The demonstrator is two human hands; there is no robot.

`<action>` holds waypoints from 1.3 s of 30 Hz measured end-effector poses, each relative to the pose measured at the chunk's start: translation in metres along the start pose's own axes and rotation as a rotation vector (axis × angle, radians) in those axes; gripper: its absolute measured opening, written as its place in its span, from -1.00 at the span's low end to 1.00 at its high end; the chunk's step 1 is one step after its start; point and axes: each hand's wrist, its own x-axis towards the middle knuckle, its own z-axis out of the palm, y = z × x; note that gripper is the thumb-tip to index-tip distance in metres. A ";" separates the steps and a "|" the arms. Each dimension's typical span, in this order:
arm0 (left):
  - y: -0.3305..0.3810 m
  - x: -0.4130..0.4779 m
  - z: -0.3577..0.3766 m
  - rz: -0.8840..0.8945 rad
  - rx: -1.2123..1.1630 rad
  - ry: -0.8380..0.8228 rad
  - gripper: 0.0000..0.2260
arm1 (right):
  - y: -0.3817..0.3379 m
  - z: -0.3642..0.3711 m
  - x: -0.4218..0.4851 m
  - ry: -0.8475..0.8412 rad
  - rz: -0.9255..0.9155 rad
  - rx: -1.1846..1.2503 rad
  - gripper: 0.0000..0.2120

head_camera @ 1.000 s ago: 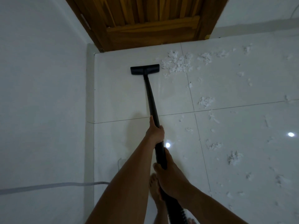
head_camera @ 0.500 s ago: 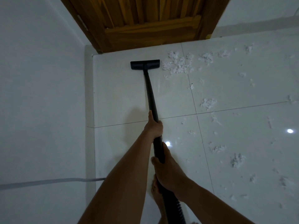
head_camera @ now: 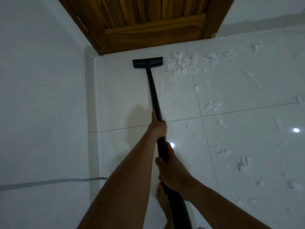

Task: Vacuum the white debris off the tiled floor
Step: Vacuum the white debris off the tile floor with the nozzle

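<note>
Pushed forward since a second ago, the black floor head (head_camera: 147,62) now lies closer to the wooden door (head_camera: 148,22), flat on the tiled floor (head_camera: 123,90) and just left of the thickest heap of white debris (head_camera: 181,66). The tile behind the head is seen bare, so that strip is judged done. The heap and the scraps strewn to the right are not yet taken up. The wand (head_camera: 154,95) is gripped by both hands. The left hand (head_camera: 158,128) is wrapped round it higher up, thumb laid along the tube. The right hand (head_camera: 171,171) is curled round it lower, near the ribbed hose (head_camera: 183,212). No dust canister is shown, so what has been collected cannot be told.
</note>
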 end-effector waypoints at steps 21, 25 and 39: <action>0.042 -0.042 -0.025 -0.064 -0.045 -0.051 -0.31 | -0.035 -0.010 -0.024 0.046 -0.075 -0.138 -0.34; 0.062 -0.023 -0.032 -0.058 -0.046 -0.051 -0.31 | -0.054 -0.022 -0.004 0.040 -0.072 -0.133 -0.35; 0.117 0.031 -0.051 -0.049 -0.016 -0.020 -0.35 | -0.111 -0.053 0.042 -0.021 -0.019 -0.029 -0.36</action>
